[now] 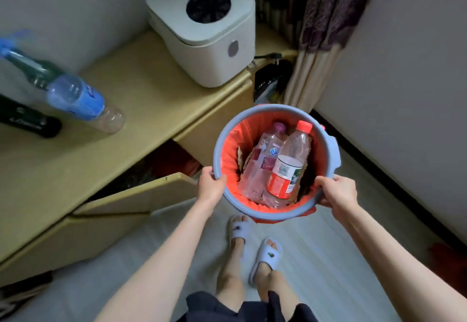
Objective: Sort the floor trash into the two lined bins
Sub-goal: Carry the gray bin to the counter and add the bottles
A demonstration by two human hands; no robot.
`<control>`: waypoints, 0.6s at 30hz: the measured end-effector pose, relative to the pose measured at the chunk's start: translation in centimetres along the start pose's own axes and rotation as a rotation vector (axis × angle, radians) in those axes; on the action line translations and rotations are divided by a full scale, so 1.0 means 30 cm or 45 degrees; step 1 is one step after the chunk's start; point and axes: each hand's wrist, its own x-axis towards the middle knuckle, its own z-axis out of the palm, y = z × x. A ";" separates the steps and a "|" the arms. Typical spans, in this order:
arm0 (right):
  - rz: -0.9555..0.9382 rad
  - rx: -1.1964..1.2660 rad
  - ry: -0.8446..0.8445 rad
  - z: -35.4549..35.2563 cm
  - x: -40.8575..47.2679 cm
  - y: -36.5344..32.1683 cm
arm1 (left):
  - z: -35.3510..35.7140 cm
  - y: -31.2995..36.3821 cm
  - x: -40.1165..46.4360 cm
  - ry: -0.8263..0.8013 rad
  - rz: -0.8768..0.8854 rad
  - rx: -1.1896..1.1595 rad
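Gripping the blue bin (334, 154) by its rim, both hands (211, 182) lift it above pale floor (328, 258) beside a wooden cabinet (151, 89).

We take this for home interior, likely bedroom corner: patterned curtain (326, 10) hanging to floor, low wooden cabinet (141, 99) against wall carrying white household appliance (204, 30) and loose bottles (75, 96), bare feet in slippers (265, 258) on pale floor (328, 258).
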 end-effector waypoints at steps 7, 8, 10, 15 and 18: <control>-0.370 -0.364 -0.116 0.007 -0.315 -0.175 | -0.296 0.022 -0.238 0.304 -0.007 -0.266; -0.394 -0.394 -0.135 0.014 -0.341 -0.189 | -0.323 0.021 -0.254 0.312 -0.003 -0.311; -0.449 -0.432 -0.157 0.030 -0.401 -0.212 | -0.382 0.018 -0.289 0.341 0.011 -0.389; -0.615 -0.539 -0.113 0.056 -0.527 -0.301 | -0.511 0.039 -0.320 0.278 -0.008 -0.548; -0.654 -0.431 -0.085 0.094 -0.590 -0.343 | -0.612 0.060 -0.294 0.192 -0.005 -0.607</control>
